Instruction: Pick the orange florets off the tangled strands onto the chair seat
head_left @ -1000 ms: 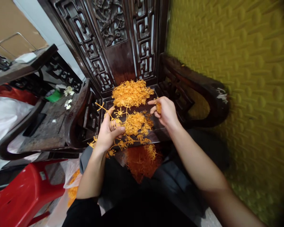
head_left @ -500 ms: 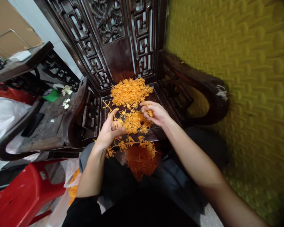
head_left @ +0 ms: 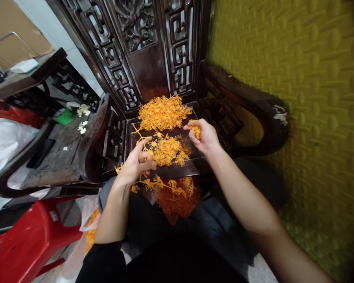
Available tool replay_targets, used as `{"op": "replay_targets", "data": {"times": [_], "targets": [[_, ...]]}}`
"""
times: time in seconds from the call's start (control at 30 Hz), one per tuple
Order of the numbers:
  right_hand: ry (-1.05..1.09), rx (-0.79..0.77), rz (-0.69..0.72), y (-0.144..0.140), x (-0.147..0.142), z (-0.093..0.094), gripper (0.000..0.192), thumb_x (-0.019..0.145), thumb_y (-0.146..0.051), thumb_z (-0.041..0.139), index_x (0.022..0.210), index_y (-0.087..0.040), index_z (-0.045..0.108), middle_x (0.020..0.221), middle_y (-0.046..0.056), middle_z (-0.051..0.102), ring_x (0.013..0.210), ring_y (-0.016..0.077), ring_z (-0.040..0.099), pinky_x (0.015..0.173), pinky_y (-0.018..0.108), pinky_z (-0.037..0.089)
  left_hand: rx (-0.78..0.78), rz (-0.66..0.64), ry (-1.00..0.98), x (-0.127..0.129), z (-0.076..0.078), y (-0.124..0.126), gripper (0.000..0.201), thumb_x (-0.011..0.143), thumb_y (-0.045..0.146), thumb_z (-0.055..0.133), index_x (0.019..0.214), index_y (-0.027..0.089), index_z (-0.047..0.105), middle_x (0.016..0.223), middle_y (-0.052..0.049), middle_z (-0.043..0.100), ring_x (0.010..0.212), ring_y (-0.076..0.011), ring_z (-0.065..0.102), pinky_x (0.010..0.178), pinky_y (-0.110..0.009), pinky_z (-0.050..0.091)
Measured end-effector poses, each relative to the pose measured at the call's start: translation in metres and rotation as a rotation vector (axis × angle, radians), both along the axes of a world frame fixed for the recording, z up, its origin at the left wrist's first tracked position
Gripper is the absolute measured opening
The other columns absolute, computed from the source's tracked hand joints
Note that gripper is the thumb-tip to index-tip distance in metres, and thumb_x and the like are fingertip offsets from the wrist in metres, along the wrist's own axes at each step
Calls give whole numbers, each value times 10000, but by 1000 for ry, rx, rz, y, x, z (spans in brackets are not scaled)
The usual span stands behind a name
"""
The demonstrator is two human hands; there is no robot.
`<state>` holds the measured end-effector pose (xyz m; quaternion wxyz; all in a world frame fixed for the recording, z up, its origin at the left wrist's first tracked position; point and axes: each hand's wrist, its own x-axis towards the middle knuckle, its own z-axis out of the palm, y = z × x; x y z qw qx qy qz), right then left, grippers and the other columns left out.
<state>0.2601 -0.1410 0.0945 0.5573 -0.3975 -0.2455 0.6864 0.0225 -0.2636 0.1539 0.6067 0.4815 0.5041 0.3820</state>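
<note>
My left hand (head_left: 133, 164) is closed on a thin branched orange plastic stem (head_left: 137, 133), whose bare forked end sticks up past the fingers. A similar orange strand (head_left: 171, 183) with small star-shaped pieces hangs below that hand, over my lap. My right hand (head_left: 208, 137) has its fingers curled around a small bunch of orange pieces (head_left: 196, 131), held above the right side of the chair seat. Between the hands a loose heap of spidery orange pieces (head_left: 169, 151) lies on the seat. Behind it sits a larger, denser orange pile (head_left: 164, 114).
The dark carved wooden chair (head_left: 149, 70) has a curved armrest (head_left: 271, 118) at right, near a yellow-green textured surface (head_left: 315, 94). At left are a second wooden chair (head_left: 57, 157), a red plastic stool (head_left: 35, 236) and a plastic bag (head_left: 87, 220) holding orange pieces. A red-orange mass (head_left: 177, 204) lies between my knees.
My right hand has moved right and slightly up, away from the front heap, with orange pieces in its curled fingers. My left hand stays nearly in place with the stem.
</note>
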Motion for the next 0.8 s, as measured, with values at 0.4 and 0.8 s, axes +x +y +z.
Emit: {"op": "replay_targets", "data": {"times": [0.4, 0.8], "targets": [[206, -236, 656, -16, -20, -9, 281, 882, -422, 678, 1002, -168, 673, 550, -63, 434, 383, 45, 291, 314, 140, 150, -69, -92, -7, 5, 8, -6, 1106, 731, 145, 832, 1645, 214, 212, 681, 39, 651, 526, -100, 603, 419, -153, 399], [33, 126, 108, 3, 2, -2, 349, 807, -390, 836, 790, -171, 565, 737, 9, 643, 499, 50, 493, 364, 156, 187, -105, -90, 37, -5, 11, -7, 1174, 711, 122, 814, 1673, 223, 150, 648, 51, 641, 522, -122, 647, 392, -146, 376]]}}
